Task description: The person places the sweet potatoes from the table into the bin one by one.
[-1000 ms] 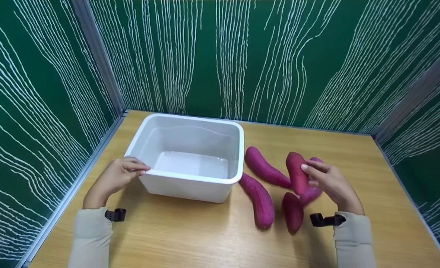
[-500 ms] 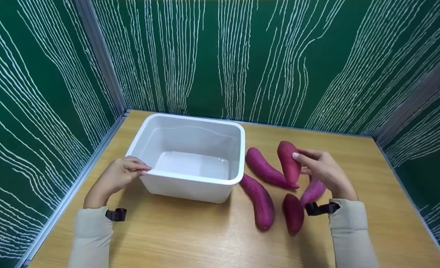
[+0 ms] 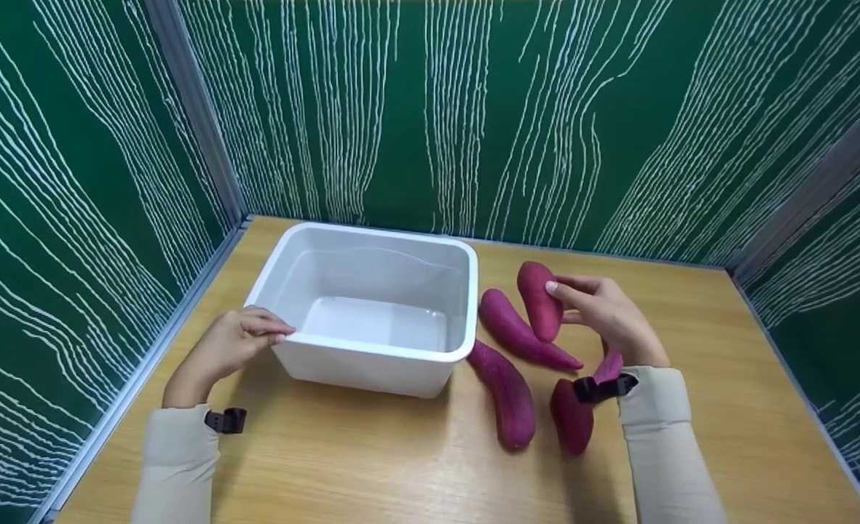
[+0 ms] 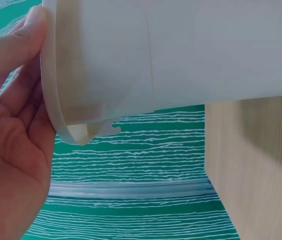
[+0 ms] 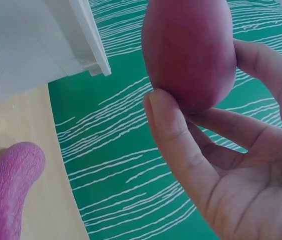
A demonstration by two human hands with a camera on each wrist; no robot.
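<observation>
My left hand [image 3: 229, 353] pinches the near left rim of a white plastic tub [image 3: 371, 356]. In the left wrist view, the thumb and fingers lie on both sides of the tub's rim [image 4: 51, 75]. To the right, my right hand [image 3: 612, 316] holds a reddish sweet potato [image 3: 540, 302] above the table between thumb and fingers. The right wrist view shows the blunt lower end of this sweet potato [image 5: 190, 55] close up. Beneath it lies a purple sweet potato [image 3: 513, 335].
More sweet potatoes lie on the wooden table [image 3: 371, 458]: a curved purple one [image 3: 510, 400] against the tub, a darker red one [image 3: 571, 418], and a purple one [image 3: 609, 365] partly behind my right wrist. Green panels with white lines [image 3: 400, 109] enclose the table.
My right hand has carried the held sweet potato left and farther back, toward the tub. My left hand and the tub have stayed in place.
</observation>
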